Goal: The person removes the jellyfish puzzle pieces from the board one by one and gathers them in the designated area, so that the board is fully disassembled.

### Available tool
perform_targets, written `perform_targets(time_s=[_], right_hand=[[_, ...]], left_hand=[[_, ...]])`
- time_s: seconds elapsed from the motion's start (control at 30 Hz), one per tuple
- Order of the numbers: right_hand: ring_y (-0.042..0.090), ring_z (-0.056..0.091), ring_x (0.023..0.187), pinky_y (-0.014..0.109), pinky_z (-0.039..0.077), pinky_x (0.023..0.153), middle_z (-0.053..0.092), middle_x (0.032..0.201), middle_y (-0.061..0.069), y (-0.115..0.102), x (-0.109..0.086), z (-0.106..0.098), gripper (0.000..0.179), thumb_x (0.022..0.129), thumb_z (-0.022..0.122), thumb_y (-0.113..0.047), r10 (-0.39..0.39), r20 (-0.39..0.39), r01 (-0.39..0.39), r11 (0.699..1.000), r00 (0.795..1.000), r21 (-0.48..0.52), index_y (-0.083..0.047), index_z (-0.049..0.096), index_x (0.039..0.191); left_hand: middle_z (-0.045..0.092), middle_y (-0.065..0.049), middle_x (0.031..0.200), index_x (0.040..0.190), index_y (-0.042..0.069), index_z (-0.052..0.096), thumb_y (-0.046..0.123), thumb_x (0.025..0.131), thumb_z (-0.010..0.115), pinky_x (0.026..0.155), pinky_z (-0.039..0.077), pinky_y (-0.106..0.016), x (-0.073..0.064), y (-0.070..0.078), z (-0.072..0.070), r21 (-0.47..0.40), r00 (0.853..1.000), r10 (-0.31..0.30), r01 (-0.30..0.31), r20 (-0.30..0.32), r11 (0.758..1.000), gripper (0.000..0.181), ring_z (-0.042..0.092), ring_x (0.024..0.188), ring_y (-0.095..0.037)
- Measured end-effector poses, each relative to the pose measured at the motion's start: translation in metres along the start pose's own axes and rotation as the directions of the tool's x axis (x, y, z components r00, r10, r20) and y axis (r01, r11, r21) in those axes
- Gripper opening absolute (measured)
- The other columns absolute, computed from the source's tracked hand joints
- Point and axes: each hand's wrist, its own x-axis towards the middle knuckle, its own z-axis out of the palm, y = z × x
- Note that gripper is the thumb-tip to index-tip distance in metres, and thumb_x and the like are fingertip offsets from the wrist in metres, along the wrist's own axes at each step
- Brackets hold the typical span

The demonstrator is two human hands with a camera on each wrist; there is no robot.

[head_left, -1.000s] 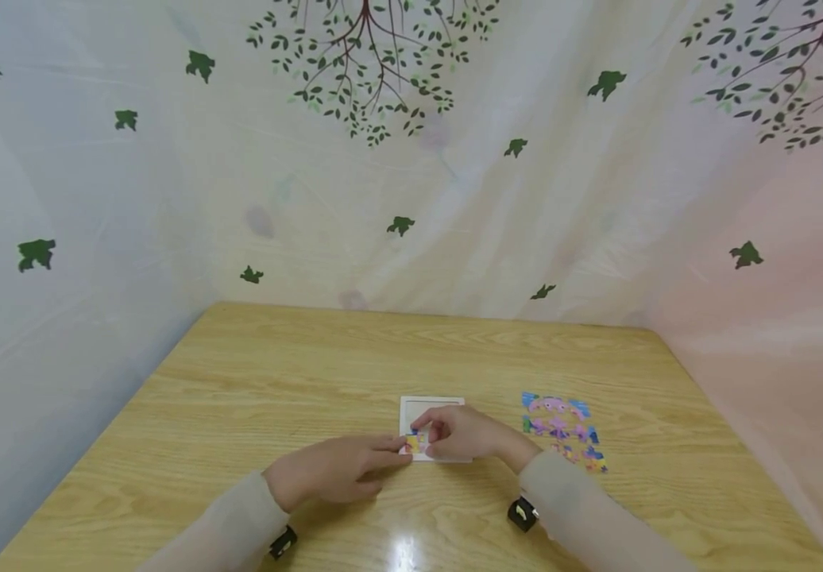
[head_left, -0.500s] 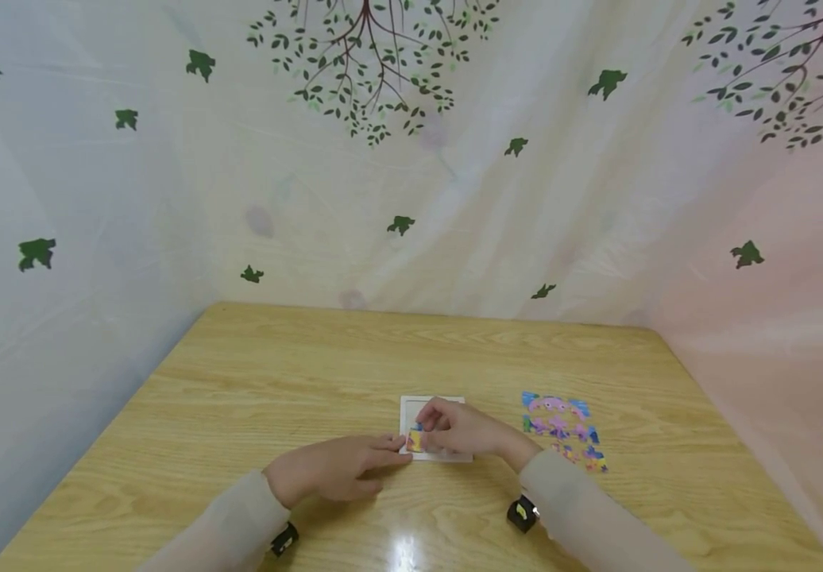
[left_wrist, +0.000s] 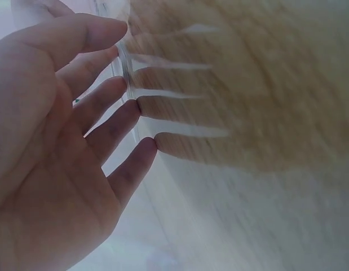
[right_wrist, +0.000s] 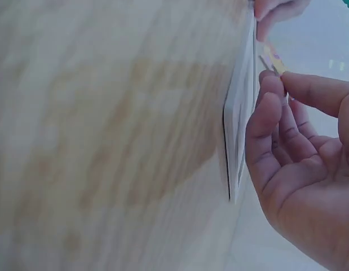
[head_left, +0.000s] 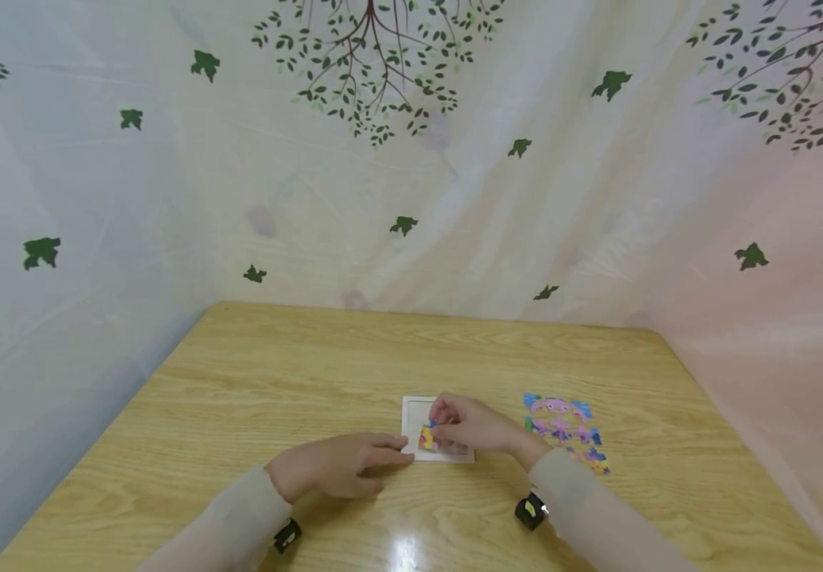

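Observation:
A white puzzle frame (head_left: 408, 409) lies flat on the wooden table. Over its lower part, my right hand (head_left: 479, 425) pinches a yellow and blue jigsaw piece (head_left: 426, 438) between thumb and fingers. From the right wrist, that piece (right_wrist: 274, 58) appears tilted above the frame (right_wrist: 235, 135), partly hidden by the fingertips. My left hand (head_left: 336, 467) has its fingers extended, the tips touching the frame's left edge. Slightly bent, spread fingers of the left hand (left_wrist: 78, 130) show in the left wrist view, holding nothing.
Several jigsaw pieces (head_left: 560, 429) in pink, blue, purple and yellow lie in rows right of the frame, some behind the right forearm. The wooden table (head_left: 297, 365) ends at a leaf-patterned curtain (head_left: 326, 183) at the back and sides.
My right hand has drawn the jigsaw piece up and to the right, away from the frame's lower left corner. The left hand has stayed at the frame's edge.

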Motion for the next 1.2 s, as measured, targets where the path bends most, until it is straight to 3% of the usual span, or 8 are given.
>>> perform_targets(time_s=[0.33, 0.67, 0.87, 1.0, 1.2], right_hand=[[0.019, 0.062, 0.086, 0.027, 0.051, 0.070, 0.069, 0.100, 0.005, 0.017, -0.028, -0.032, 0.021, 0.103, 0.065, -0.018, -0.034, 0.024, 0.034, 0.999, 0.999, -0.011, -0.004, 0.059, 0.117], [0.022, 0.061, 0.088, 0.030, 0.050, 0.071, 0.068, 0.097, 0.006, 0.040, -0.064, -0.064, 0.026, 0.105, 0.062, -0.020, 0.018, -0.005, -0.018, 0.999, 1.000, -0.046, 0.000, 0.058, 0.121], [0.014, 0.056, 0.072, 0.024, 0.048, 0.059, 0.068, 0.093, 0.008, 0.054, -0.085, -0.074, 0.025, 0.105, 0.062, -0.017, 0.021, -0.058, -0.024, 0.999, 0.998, -0.040, 0.002, 0.058, 0.120], [0.009, 0.054, 0.067, 0.023, 0.048, 0.056, 0.068, 0.090, 0.009, 0.064, -0.094, -0.078, 0.022, 0.104, 0.060, -0.011, -0.021, -0.055, 0.020, 1.000, 0.998, -0.010, 0.006, 0.057, 0.118], [0.009, 0.061, 0.082, 0.023, 0.053, 0.067, 0.064, 0.095, 0.007, 0.071, -0.100, -0.080, 0.017, 0.102, 0.064, -0.008, -0.067, -0.052, 0.066, 0.997, 0.996, -0.028, 0.005, 0.059, 0.112]], left_hand=[[0.048, -0.011, 0.157, 0.151, 0.016, 0.055, 0.018, 0.102, 0.066, 0.118, 0.040, -0.043, -0.001, -0.001, -0.003, -0.005, 1.000, 0.020, -0.020, -0.023, 1.000, 0.051, 0.045, 0.144, -0.028], [0.048, -0.010, 0.157, 0.150, 0.016, 0.055, 0.017, 0.101, 0.065, 0.118, 0.039, -0.042, 0.001, -0.005, -0.001, -0.042, 0.999, 0.030, -0.031, -0.027, 0.999, 0.050, 0.045, 0.144, -0.027], [0.049, -0.013, 0.156, 0.151, 0.014, 0.055, 0.017, 0.100, 0.065, 0.118, 0.039, -0.044, 0.001, -0.007, -0.001, -0.053, 0.998, 0.050, -0.052, -0.035, 0.997, 0.051, 0.045, 0.144, -0.029], [0.050, -0.014, 0.155, 0.150, 0.013, 0.056, 0.017, 0.100, 0.065, 0.117, 0.040, -0.045, 0.001, -0.008, 0.001, -0.041, 0.996, 0.077, -0.079, -0.049, 0.996, 0.051, 0.047, 0.142, -0.031], [0.050, -0.013, 0.155, 0.150, 0.015, 0.056, 0.019, 0.100, 0.065, 0.117, 0.040, -0.045, 0.000, -0.010, 0.002, -0.023, 0.995, 0.079, -0.080, -0.058, 0.996, 0.051, 0.047, 0.142, -0.030]])
